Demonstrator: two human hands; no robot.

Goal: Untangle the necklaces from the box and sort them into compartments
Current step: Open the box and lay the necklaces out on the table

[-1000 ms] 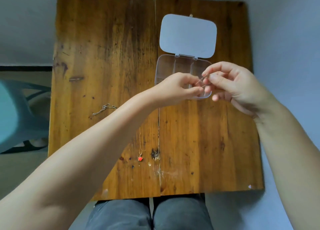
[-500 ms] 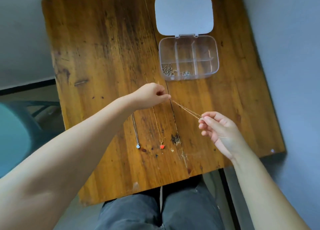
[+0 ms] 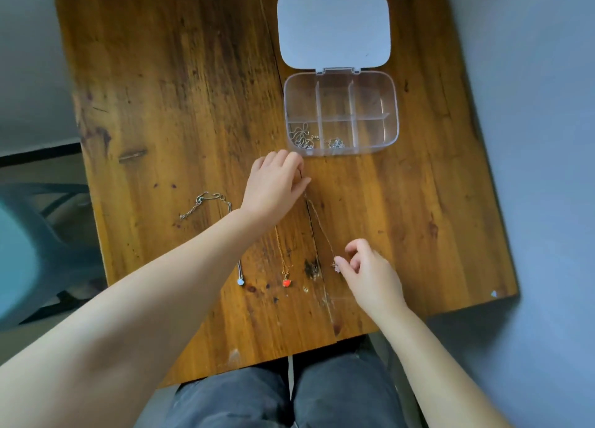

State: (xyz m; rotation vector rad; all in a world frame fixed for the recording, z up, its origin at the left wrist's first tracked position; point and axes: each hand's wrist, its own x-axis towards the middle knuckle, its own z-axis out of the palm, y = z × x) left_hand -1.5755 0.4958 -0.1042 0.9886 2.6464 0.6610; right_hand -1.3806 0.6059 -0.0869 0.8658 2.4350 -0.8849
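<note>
A thin gold necklace lies stretched on the wooden table between my hands. My left hand pinches its far end just below the box. My right hand pinches its near end at a small pale pendant. The clear compartment box stands open with its white lid flipped back. Tangled silver chains sit in its front left compartments. Left of the gold one lie a necklace with a red pendant and a silver necklace with a pale blue pendant.
A teal chair stands off the table's left edge. My knees in grey trousers are under the near edge. A grey wall runs along the right side.
Both hands have lowered the gold necklace from mid-air onto the table. It now lies in a straighter line toward me, beside the two other necklaces.
</note>
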